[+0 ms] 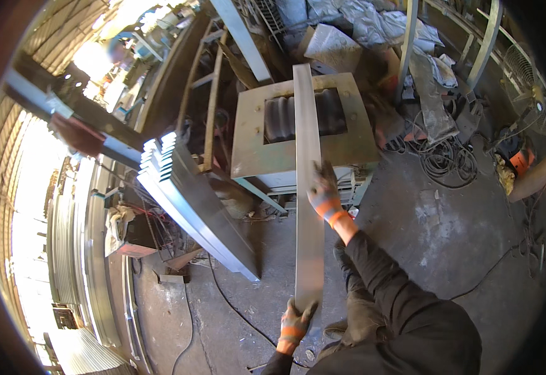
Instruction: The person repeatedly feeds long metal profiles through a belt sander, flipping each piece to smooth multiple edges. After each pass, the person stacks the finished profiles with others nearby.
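I hold a long flat grey metal strip (308, 156) that runs from my body out over a square metal table frame (248, 144). My left hand (296, 323), in a grey and orange work glove, grips the strip's near end. My right hand (324, 194), gloved the same way, clasps the strip's right edge about halfway along. The far end of the strip lies across the table frame, over a dark ribbed part (280, 115) visible through its square opening.
A stack of similar flat metal strips (192, 200) slants to the left of the table. Coiled cables (451, 164) lie on the concrete floor (435, 237) at right, by a fan (530, 94). Crumpled sheeting and metal bars fill the back. A ladder-like frame (207, 94) leans behind the stack.
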### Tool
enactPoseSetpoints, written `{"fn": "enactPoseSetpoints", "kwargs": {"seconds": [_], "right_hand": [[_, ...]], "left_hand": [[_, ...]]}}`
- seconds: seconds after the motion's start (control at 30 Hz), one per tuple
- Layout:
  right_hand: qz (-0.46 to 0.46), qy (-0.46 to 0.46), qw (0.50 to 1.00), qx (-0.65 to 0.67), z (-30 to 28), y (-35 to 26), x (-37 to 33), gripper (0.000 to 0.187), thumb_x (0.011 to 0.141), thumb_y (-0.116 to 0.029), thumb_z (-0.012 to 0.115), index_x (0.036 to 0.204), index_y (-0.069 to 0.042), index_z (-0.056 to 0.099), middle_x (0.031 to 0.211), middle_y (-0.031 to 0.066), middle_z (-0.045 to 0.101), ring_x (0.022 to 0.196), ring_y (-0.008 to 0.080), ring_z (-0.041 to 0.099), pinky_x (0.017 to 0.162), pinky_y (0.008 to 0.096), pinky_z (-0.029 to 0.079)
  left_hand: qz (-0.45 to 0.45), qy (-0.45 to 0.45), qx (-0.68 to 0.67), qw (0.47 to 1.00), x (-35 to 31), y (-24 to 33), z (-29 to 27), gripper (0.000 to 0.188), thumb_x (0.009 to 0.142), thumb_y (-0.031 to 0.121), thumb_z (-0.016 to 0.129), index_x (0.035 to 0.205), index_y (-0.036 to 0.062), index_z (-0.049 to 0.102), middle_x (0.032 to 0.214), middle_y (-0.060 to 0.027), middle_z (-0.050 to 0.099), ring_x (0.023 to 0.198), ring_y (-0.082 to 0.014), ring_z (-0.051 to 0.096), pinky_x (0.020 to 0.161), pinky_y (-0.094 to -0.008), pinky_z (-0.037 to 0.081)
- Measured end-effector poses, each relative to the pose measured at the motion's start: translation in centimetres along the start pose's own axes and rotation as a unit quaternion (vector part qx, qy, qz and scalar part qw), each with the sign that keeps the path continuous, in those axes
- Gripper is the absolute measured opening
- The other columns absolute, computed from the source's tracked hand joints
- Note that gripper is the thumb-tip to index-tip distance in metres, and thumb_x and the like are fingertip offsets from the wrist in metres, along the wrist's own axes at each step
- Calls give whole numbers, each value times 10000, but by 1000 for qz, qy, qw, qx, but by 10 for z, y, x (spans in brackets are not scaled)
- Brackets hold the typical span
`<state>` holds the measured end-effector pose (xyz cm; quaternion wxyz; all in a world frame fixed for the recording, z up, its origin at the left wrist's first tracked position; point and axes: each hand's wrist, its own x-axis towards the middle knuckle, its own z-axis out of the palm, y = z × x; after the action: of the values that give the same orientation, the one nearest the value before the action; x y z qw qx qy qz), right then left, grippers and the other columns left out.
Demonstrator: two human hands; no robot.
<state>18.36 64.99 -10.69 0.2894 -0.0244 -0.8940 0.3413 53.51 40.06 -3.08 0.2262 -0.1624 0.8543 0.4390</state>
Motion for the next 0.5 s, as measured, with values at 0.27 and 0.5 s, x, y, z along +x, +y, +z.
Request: {"fn": "enactPoseSetpoints", "kwargs": {"seconds": [0.27,0.5], "right_hand": [[-61,-178,920,-343,117,102,326,767,1169,-584,484,1699,-35,568,1799,184,516,1703,386,413,1423,600,189],[-44,-170,922,-346,135,117,348,712,1203,-549,424,1736,-90,535,1859,139,435,1735,377,342,1432,616,144]], "left_hand": [[258,46,124,957,312,205,65,629,1098,591,711,1463,85,626,1217,-303,775,1126,-551,744,961,-589,601],[159,33,22,987,350,216,72,738,1076,642,727,1470,28,616,1205,-329,802,1153,-554,750,991,-589,596]]}}
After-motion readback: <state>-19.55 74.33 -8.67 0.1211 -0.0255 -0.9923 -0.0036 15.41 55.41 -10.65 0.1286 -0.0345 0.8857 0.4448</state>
